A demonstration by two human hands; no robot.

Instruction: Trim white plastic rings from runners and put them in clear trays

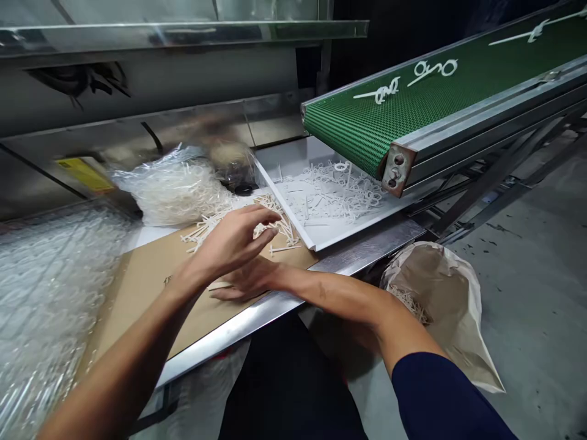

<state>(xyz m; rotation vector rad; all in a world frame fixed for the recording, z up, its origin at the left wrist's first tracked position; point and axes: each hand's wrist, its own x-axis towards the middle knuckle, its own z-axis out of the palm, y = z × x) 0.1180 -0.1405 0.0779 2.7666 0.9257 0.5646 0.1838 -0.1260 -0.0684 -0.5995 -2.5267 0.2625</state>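
Observation:
Bent at the wrist, my left hand (241,235) hovers over a heap of small white plastic pieces (204,229); its thumb and forefinger are apart, with nothing visible between them. My right hand (247,278) crosses beneath it, low over the brown cardboard sheet (142,293), fingers pointing left. A pale sliver (220,285), seemingly one of the white plastic pieces, shows between the right fingers. My left hand and wrist hide part of the right hand. One loose plastic piece (285,249) lies near the tray edge.
A white tray (316,235) holds looped white parts under the end of a green conveyor belt (358,134), which carries several more. Filled clear bags (178,189) stand behind, with clear plastic parts (50,293) at left. An open paper sack (454,305) sits on the floor.

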